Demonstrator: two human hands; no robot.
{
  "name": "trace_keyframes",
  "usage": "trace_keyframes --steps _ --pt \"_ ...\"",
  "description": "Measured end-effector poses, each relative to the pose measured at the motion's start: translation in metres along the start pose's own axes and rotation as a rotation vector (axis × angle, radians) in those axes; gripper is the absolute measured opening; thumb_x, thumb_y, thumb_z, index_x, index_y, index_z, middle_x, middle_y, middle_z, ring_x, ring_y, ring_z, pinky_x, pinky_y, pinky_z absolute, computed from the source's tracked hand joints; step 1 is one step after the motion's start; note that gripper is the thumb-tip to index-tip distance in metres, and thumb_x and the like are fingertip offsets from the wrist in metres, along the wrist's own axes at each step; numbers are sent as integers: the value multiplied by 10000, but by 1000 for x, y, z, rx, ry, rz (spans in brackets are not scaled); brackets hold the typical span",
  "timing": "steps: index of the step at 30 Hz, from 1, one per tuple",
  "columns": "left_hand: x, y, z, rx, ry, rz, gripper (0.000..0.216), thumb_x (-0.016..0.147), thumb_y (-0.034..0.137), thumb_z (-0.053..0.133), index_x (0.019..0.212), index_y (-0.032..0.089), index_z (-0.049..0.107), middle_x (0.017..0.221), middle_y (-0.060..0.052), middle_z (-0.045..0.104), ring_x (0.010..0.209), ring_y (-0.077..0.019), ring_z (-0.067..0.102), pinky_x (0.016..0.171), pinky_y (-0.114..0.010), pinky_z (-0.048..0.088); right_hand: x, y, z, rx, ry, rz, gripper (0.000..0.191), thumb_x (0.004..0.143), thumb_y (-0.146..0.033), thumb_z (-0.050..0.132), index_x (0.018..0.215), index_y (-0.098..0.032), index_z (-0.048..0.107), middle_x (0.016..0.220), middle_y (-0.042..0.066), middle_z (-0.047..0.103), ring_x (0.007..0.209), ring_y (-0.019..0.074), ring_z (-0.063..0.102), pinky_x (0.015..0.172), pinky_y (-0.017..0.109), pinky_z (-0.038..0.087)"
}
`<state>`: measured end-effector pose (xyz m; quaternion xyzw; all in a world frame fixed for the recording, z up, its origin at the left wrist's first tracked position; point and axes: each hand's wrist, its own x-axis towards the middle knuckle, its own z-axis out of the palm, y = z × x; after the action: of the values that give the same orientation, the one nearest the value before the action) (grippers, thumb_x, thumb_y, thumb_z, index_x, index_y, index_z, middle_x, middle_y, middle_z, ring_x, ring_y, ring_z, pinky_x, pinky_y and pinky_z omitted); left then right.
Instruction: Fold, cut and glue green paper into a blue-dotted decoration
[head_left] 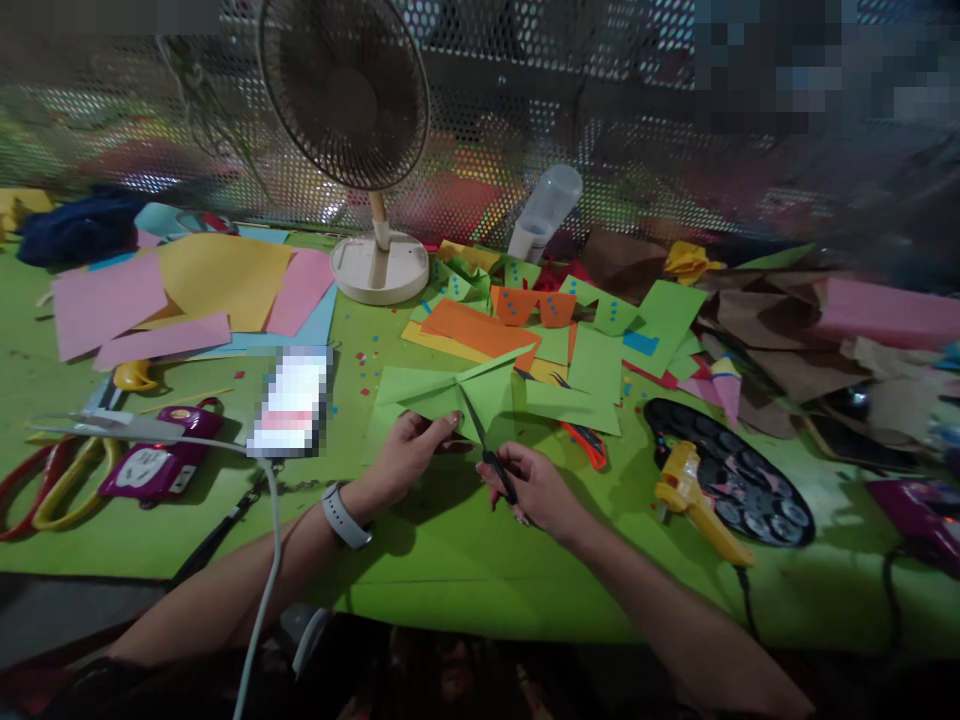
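Observation:
My left hand (pixel 420 447) pinches the lower edge of a sheet of green paper (pixel 491 395). In my right hand (pixel 529 485) is a pair of small scissors (pixel 491 462) with black handles, my fingers wrapped round them. The blades lie against the green paper and point up and to the left, with a strip of the paper angling away beside them. More green paper (pixel 397 385) lies flat beneath, on the green table. Just right of my hands an orange and black cutter (pixel 585 443) rests partly under a loose green piece (pixel 574 405).
A fan (pixel 380 265) stands at the back. Left are coloured sheets (pixel 225 280), a phone (pixel 292 405) on a white cable, a purple device (pixel 161 460) and large scissors (pixel 75 480). Right are a yellow glue gun (pixel 701 505), a black palette (pixel 780 500) and orange paper glasses (pixel 529 305).

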<state>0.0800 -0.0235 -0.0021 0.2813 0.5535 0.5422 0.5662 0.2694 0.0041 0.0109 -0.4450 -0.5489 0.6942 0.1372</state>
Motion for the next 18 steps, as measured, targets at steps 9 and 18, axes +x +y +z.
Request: trace_keyframes --steps 9,18 --pt "0 3 1 30 0 13 385 705 437 796 535 171 574 522 -7 599 615 -202 712 525 -232 516 3 10 -3 24 -13 -28 472 749 -627 718 811 -193 543 634 -23 634 391 48 387 338 186 298" --pt "-1 3 -1 43 -21 10 392 728 459 785 545 157 616 550 -36 646 552 -193 694 542 -249 518 4 9 -1 52 -18 -26 440 760 -581 736 780 -197 522 614 -39 622 388 39 384 347 174 289"
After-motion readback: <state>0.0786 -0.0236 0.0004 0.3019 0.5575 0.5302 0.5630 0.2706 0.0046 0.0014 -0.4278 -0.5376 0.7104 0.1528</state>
